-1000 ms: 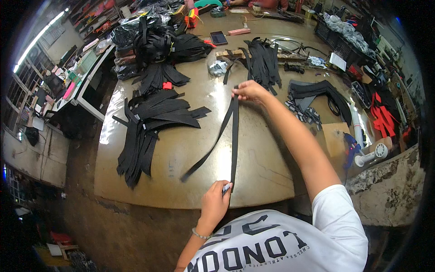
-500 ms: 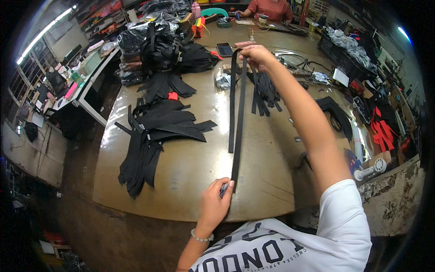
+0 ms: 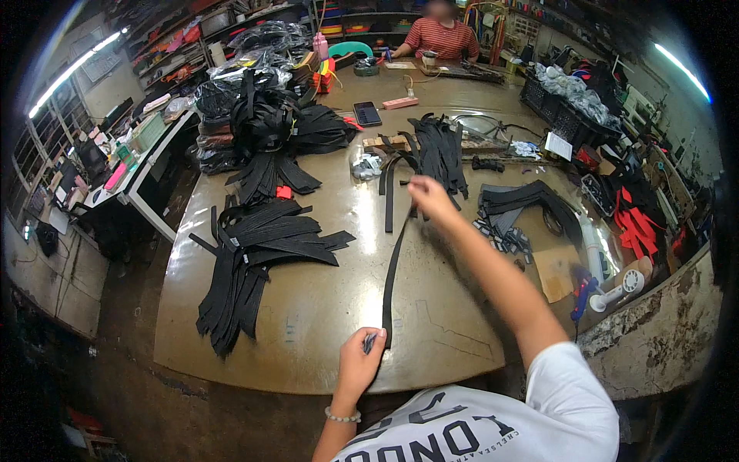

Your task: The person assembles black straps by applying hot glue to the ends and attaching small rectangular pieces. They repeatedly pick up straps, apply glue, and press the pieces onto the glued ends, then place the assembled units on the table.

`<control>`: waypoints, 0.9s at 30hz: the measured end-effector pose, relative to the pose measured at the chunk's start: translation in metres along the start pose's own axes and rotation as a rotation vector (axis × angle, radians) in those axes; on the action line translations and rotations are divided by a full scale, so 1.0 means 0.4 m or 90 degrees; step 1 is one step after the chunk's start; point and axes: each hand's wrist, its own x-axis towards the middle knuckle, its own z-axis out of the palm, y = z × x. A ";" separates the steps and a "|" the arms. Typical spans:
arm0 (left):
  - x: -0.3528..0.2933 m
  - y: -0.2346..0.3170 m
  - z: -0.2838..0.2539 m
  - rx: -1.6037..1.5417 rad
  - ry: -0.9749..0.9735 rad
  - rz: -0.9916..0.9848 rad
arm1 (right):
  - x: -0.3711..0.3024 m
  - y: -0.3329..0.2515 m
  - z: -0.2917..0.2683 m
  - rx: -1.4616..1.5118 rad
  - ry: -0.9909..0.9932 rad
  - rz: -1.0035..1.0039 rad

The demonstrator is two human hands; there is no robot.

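Note:
Near the table's front edge, my left hand [image 3: 362,360] pinches the lower end of a narrow black webbing strap [image 3: 394,273]. Small grey pieces, too little to name, show in its curled fingers. The strap runs away from me up to my right hand [image 3: 433,199], whose fingers are closed on it over the middle of the table. Just beyond that hand lies a bundle of black straps [image 3: 440,150]. One strap end [image 3: 389,208] from around there hangs toward me on the left.
Black strap piles [image 3: 265,239] cover the left side, with plastic-wrapped stacks [image 3: 223,108] behind. A phone [image 3: 367,114] and a clear bag [image 3: 366,168] lie farther off. Grey buckle-like pieces [image 3: 512,242] and a glue gun [image 3: 583,296] are at right. Another person [image 3: 443,37] sits at the far end.
My right hand has come down and nearer, and the strap that was raised in a tall fold now runs low between both hands. My left hand still grips its lower end.

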 end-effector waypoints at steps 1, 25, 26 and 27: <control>0.000 -0.002 -0.002 -0.026 0.003 -0.018 | -0.096 0.014 0.007 0.092 -0.039 0.082; -0.158 -0.008 0.037 0.328 -0.026 0.232 | -0.118 0.165 0.065 -0.236 -0.080 -0.159; -0.161 -0.010 0.037 0.307 -0.007 0.245 | -0.115 0.181 0.075 -0.199 -0.049 -0.180; -0.159 -0.015 0.037 0.300 -0.023 0.276 | -0.116 0.190 0.082 -0.182 -0.040 -0.178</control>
